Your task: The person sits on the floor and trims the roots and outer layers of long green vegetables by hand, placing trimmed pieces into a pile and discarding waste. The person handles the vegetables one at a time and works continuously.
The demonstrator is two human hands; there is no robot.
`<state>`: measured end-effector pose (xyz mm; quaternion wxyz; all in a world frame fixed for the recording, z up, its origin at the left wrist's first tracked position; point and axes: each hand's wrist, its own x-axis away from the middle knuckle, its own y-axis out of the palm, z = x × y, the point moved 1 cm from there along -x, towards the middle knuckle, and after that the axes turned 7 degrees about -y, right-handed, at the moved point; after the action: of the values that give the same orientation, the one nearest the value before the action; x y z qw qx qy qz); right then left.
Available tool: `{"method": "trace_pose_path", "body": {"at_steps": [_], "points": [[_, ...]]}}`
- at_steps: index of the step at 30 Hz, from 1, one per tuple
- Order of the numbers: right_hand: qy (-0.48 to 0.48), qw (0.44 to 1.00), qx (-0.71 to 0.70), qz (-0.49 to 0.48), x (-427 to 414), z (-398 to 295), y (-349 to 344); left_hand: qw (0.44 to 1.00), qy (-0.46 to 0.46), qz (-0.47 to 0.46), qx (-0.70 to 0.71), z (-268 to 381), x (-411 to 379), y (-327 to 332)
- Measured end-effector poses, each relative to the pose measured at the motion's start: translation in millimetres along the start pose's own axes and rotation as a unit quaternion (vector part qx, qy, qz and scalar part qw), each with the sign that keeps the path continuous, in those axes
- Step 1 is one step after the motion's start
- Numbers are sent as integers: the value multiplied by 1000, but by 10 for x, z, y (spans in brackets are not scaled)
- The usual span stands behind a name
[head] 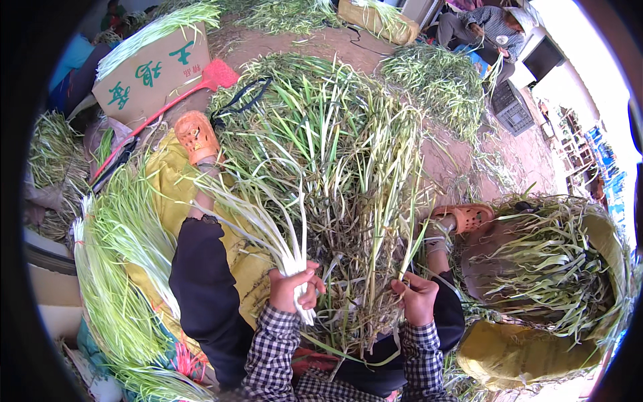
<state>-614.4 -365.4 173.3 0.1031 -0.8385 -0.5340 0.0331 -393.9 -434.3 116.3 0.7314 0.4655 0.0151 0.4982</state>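
My left hand [296,291] is closed around a small bunch of clean white stalks [291,256], whose pale leaves fan out up and to the left. Between the thumb and fingers of my right hand [416,296] is a slender green-leaved stalk [413,251]; its lower end is partly hidden by the hand. A thin leaf strip [374,363] hangs below, across my lap. Before me, between my legs, lies a large heap of untrimmed long-leaved stalks [321,145], possibly green garlic, with brown, withered lower parts.
Cleaned bundles [120,271] lie on yellow sheeting [171,176] at left, near pink ties [187,363]. A red long-handled tool [150,118] leans by a printed cardboard box [155,70]. An open sack of leaves [532,346] stands right. Another person [495,35] sits at upper right.
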Motion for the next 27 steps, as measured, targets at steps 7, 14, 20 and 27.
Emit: {"method": "trace_pose_path", "body": {"at_steps": [7,14,20,27], "points": [[-282,959,-10,-11,386,-910,70,1000,19,-20,10,103,142,-40],[-129,973,121,-151,514,370,479,999,10,6,-37,52,135,-85],[-161,960,156,-166,667,370,662,991,-17,43,-126,-212,-82,22],[-22,982,78,-170,703,624,585,978,-99,60,-176,-540,-22,-49]]}}
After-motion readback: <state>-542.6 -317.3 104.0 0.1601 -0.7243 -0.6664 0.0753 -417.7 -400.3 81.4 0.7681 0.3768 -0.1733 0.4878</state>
